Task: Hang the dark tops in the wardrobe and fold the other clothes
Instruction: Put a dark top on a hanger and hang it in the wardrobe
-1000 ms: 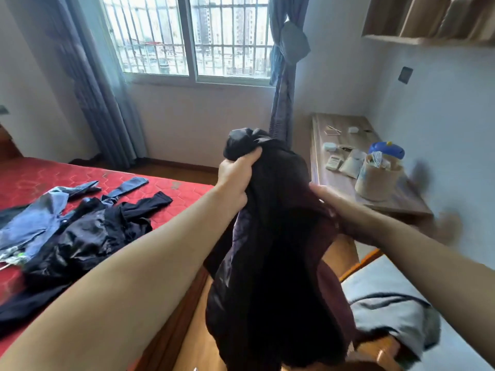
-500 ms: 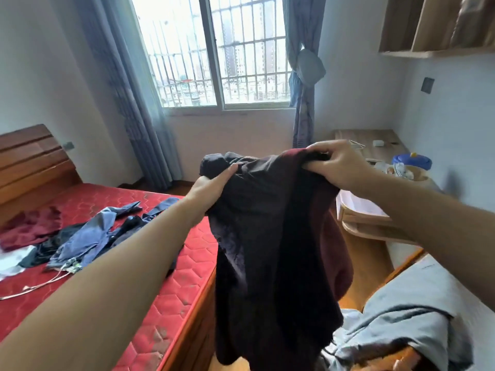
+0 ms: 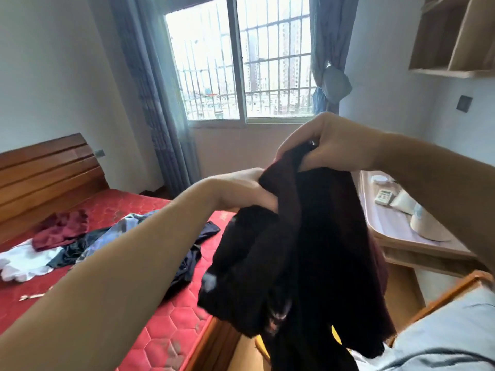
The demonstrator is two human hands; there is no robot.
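A dark maroon and black garment [image 3: 308, 250] hangs bunched in front of me over the bed's edge. My right hand [image 3: 329, 140] pinches its top edge from above. My left hand [image 3: 241, 188] grips a fold of it lower and to the left. On the red mattress [image 3: 166, 328] lie more clothes: a maroon piece [image 3: 61, 228], a white piece [image 3: 24, 261], and a blue and black heap [image 3: 128, 231].
A wooden headboard [image 3: 45, 167] stands at the left. A desk [image 3: 407, 236] with a remote control [image 3: 384, 196] is at the right under a wall shelf [image 3: 455, 36]. A grey garment [image 3: 450, 336] lies at the lower right. Window and curtains are ahead.
My hands have come closer together on the garment, the right one raised above the left. The view has swung left, showing more of the bed and headboard.
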